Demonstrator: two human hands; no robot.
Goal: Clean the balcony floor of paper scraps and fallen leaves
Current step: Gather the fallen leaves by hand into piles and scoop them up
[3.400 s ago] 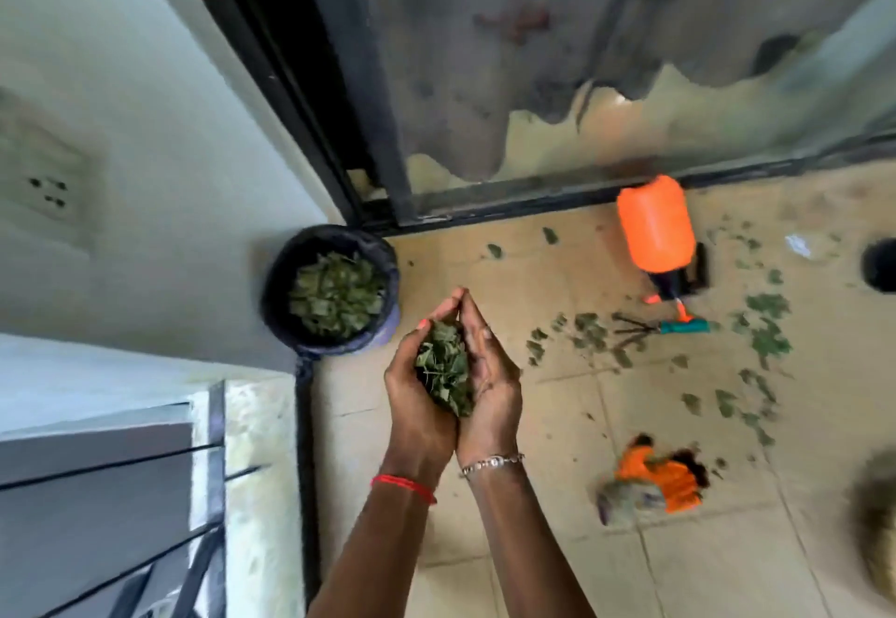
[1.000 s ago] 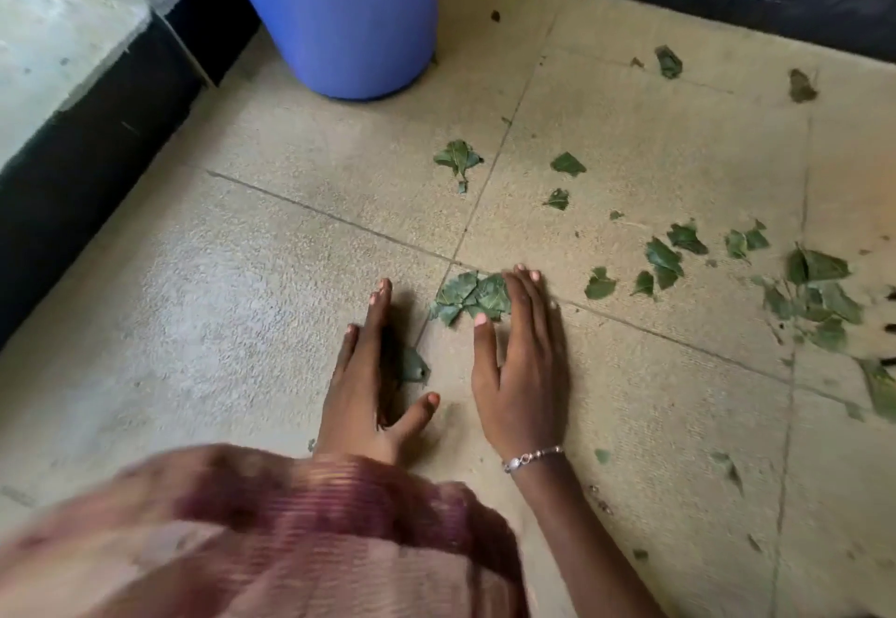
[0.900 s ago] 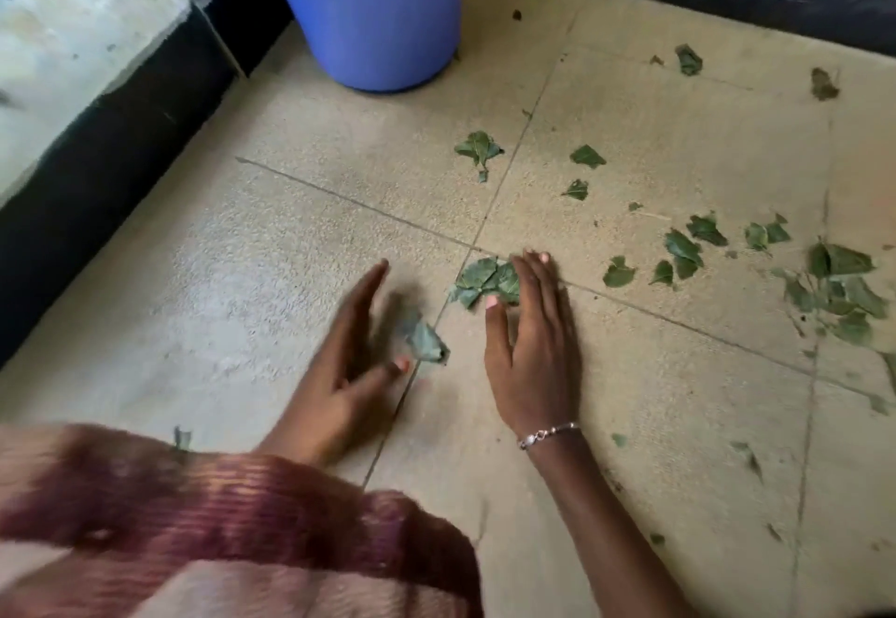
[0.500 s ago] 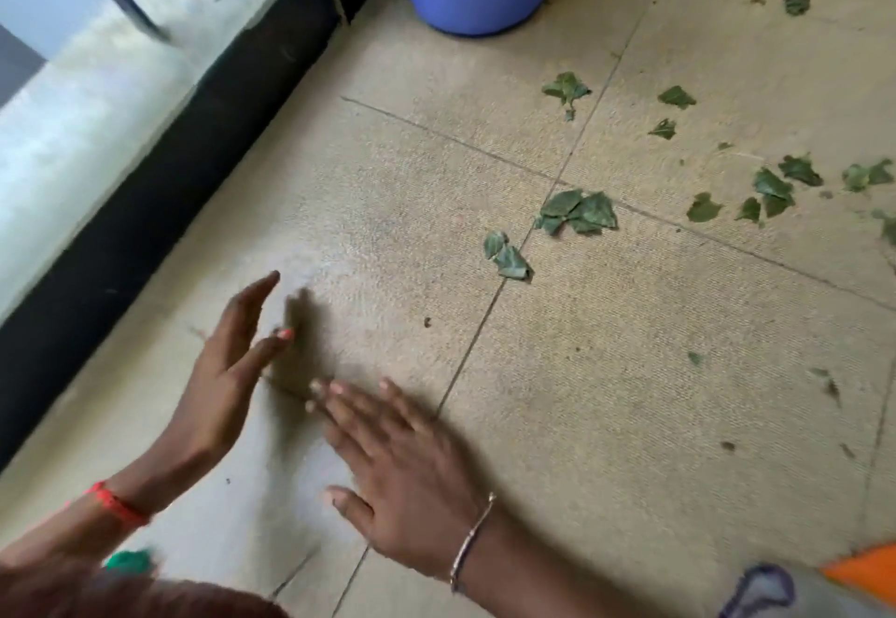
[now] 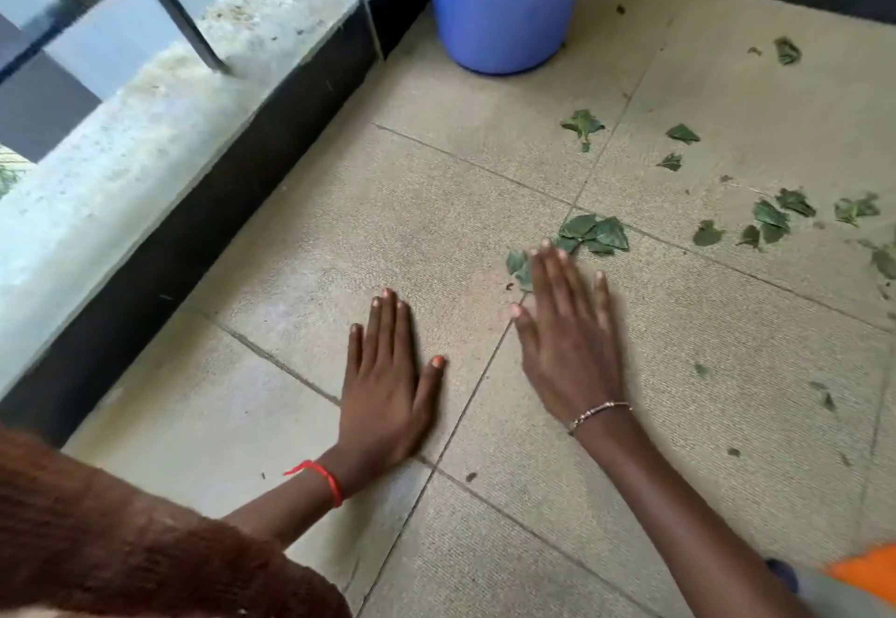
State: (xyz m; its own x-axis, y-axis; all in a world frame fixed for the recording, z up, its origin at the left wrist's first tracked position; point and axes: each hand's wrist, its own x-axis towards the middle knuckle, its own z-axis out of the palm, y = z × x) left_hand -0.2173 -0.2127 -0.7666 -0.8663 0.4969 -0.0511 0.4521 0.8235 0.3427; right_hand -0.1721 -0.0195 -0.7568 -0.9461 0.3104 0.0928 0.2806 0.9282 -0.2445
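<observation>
Left hand (image 5: pixel 383 375) flat, palm down on the tiled balcony floor (image 5: pixel 451 171), fingers straight, grip apart, holding nothing. Right hand (image 5: pixel 567 341) also flat, fingers straight, grip apart and empty, fingertips at the edge of a small leaf pile (image 5: pixel 594 234) on the tile joint; one leaf (image 5: pixel 515 261) lies just beside the index finger. More scattered leaves (image 5: pixel 771 219) lie on the floor to the right. Blue bucket (image 5: pixel 504 1) stands in the far corner by the ledge (image 5: pixel 145 132). Red thread (image 5: pixel 325 479) on the left wrist, bracelet (image 5: pixel 599 411) on the right.
</observation>
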